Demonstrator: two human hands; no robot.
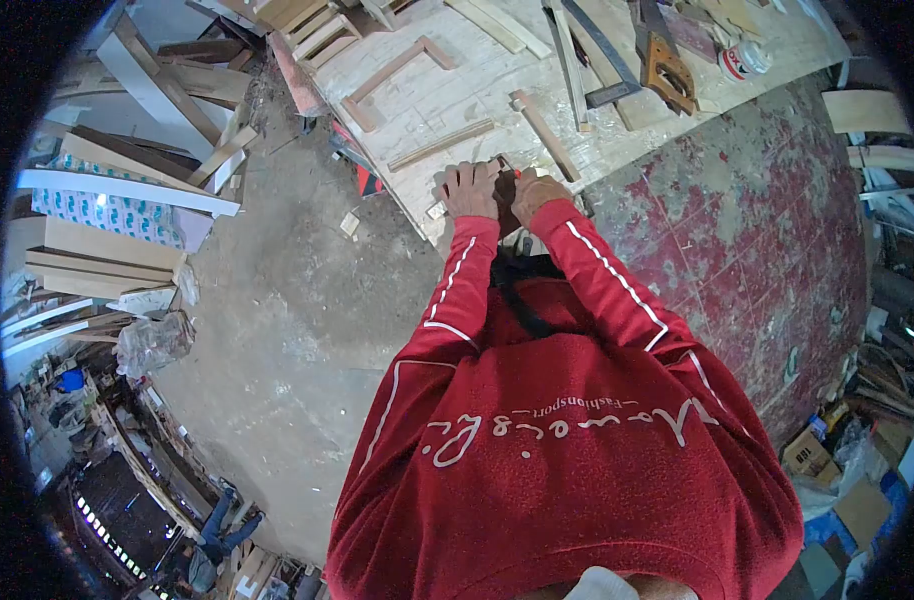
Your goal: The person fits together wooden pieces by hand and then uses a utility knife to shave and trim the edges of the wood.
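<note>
Both hands rest at the front edge of a pale workbench [467, 100]. My left hand [469, 190] lies over the edge with its fingers spread, beside a small dark object [504, 190]. My right hand [537, 194] is curled close to the other side of that object, near a small red bit; what its fingers hold is hidden. Ahead of my left hand lies a thin wooden strip [442, 144]. Another strip [545, 137] runs away from my right hand. Farther back sits a three-sided wooden frame [399, 78].
At the bench's right are a handsaw [666, 75], a dark metal square [613, 93] and a white tub [745, 61]. Boards [127, 190] are piled at the left. A cardboard box [811, 455] sits at the lower right.
</note>
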